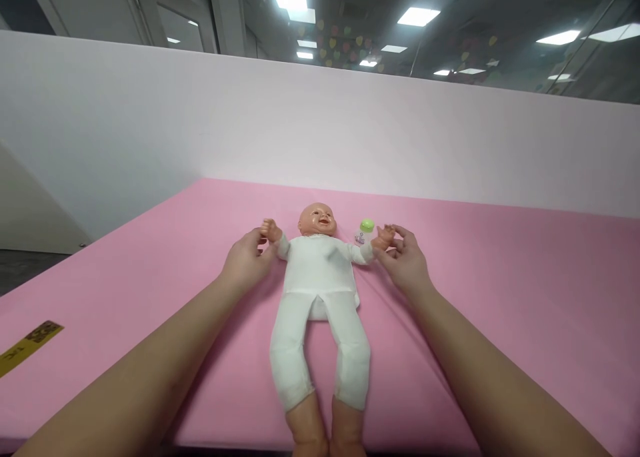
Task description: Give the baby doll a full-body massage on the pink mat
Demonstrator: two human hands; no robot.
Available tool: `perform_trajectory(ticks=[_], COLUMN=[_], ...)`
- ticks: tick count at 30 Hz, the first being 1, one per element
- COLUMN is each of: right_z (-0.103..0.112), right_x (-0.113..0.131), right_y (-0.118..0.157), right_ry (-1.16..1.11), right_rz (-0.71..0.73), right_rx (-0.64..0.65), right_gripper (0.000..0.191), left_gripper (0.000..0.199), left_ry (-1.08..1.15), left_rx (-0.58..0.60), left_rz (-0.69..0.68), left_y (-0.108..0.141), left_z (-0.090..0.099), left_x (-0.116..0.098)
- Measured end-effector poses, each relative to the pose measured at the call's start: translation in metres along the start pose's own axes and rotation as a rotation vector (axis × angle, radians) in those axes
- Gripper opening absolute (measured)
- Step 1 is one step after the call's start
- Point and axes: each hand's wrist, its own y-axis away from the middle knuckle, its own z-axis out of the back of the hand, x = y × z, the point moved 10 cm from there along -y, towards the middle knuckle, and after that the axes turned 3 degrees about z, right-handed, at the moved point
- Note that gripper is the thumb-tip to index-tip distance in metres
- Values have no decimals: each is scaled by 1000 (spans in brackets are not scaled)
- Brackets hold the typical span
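A baby doll (pixel 320 270) with a white cloth body lies face up, its head toward the back and its bare feet at the front edge. My left hand (pixel 249 258) is closed around the doll's hand on the left side, fingers and thumb pinching it near the wrist. On the other side my right hand (pixel 406 260) grips the doll's other hand the same way. Both doll arms are spread outward. Just behind the doll's arm on the right stands a small baby bottle (pixel 365 232) with a green cap, its lower part partly hidden.
The doll rests on a pink padded table (pixel 525 310). A white partition (pixel 350 137) rises along the back. At the left edge lies a yellow strip (pixel 25 350) with a printed dark code. Glass and ceiling lights show beyond the partition.
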Motion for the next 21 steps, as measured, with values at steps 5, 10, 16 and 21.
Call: perform_trajectory(ticks=[5, 10, 16, 21], right_z=[-44, -81, -89, -52], right_x=[56, 83, 81, 16], right_y=[31, 51, 54, 19], right_ry=[238, 365, 303, -82], right_rz=[269, 492, 458, 44], right_rx=[209, 453, 500, 222], right_gripper=[35, 23, 26, 35], left_gripper=[42, 46, 43, 42], left_ry=[-365, -592, -566, -236], left_rx=[116, 204, 220, 177], left_rz=[-371, -494, -482, -262], left_y=[29, 40, 39, 22], left_z=[-27, -48, -53, -33], left_x=[-61, -68, -70, -45])
